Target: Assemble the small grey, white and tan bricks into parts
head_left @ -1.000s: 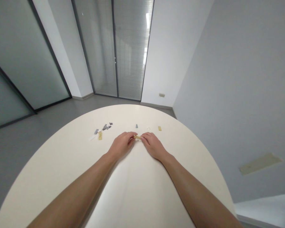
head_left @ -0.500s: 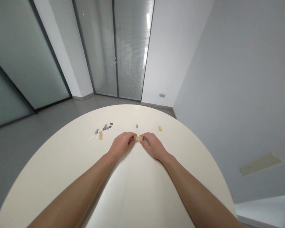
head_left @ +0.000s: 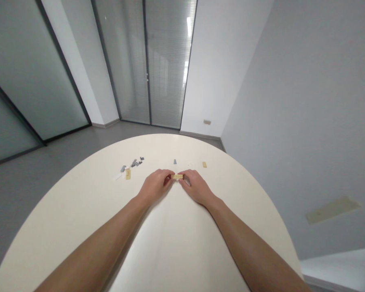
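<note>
Currently gripped: a small yellow bar (head_left: 177, 176), level and lying crosswise between the two hands; a row of studs seems to run along it, though it is too small to be sure.
Left hand: this hand (head_left: 155, 182) pinches the bar's left end, fingertips nearly together.
Right hand: its partner (head_left: 197, 184) has the right end in a narrow pinch, thumb on the near side.
Under the grip: a round white table (head_left: 176, 235); whether the bar touches its surface, I cannot tell.
Just beyond the grip: a little blue-grey piece (head_left: 174, 162), lying alone.
Beyond and slightly right of the grip: tiny white bits (head_left: 190, 164), hard to make out against the tabletop.
Farther right of them: a flat yellow tile (head_left: 204, 164).
Well left of the grip: a yellow plate (head_left: 128, 174) with dark marks, and just beside it a thin white strip (head_left: 118, 176).
Beyond that plate: a loose cluster of grey pieces (head_left: 135, 163), some darker.
Far past the grip: a glass panel (head_left: 167, 61) with blinds.
</note>
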Motion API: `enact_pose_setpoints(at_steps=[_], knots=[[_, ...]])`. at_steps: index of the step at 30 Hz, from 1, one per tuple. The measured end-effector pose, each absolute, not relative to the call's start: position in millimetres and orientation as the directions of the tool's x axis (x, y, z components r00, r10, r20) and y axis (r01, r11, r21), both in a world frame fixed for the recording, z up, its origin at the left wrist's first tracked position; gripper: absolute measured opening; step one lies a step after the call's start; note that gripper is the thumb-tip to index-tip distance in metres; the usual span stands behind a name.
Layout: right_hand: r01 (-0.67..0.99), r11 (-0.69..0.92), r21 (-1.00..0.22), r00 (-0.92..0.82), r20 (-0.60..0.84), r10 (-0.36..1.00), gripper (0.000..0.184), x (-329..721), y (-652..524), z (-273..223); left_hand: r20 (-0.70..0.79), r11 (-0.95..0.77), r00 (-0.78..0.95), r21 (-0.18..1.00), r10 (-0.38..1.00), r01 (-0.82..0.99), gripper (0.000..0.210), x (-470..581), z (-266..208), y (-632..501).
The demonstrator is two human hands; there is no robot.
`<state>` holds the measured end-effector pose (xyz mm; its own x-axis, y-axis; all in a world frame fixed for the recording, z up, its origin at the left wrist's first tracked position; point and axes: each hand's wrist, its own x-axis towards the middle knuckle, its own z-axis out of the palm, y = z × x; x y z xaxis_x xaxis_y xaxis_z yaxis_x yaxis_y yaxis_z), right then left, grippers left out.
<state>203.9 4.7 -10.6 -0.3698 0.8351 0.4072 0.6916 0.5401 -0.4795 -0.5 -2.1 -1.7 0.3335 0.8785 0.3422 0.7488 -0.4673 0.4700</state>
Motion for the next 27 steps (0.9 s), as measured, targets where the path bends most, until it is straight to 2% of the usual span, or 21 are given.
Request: enact_pose_setpoints(at_steps=[16, 27], knots=[[0.687, 0.536, -0.491, -0.368, 0.4, 0.839, 0.019, 204.5, 5.0, -10.8, 0.34, -0.473, 0.342, 0.466, 0.876, 0.748, 0.021, 1.2, 0.5, -3.7], [0.687, 0.536, -0.491, -0.364, 0.406, 0.839, 0.03, 205.7, 6.2, -12.8, 0.344, -0.486, 0.354, 0.464, 0.869, 0.741, 0.024, 0.6, -1.7, -2.8]])
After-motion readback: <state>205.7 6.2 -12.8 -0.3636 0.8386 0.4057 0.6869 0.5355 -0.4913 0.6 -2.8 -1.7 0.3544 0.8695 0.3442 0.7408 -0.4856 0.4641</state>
